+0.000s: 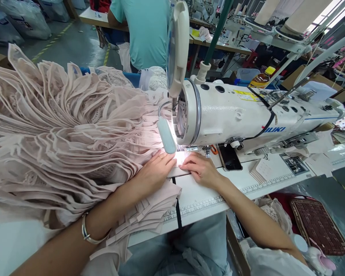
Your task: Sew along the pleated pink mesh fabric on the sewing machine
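Fabric (180,157), pale, brightly lit, meets outstretched left fingers (167,158) and curled right fingers (192,166), grip unclear.

White sewing machine (224,115) stretches off to right along table (198,190). Small lamp (166,137) hangs at its near end, glaring on pale cloth (180,157). Left hand (158,169) palm down, right hand (200,168) with fingers bent, both at lit cloth; grip hard to make out. Big heap of pinkish fabric (74,122) left. Black phone (229,158) near right hand, cards (260,171) farther right. Beyond, co-worker in teal shirt (148,34), back turned.
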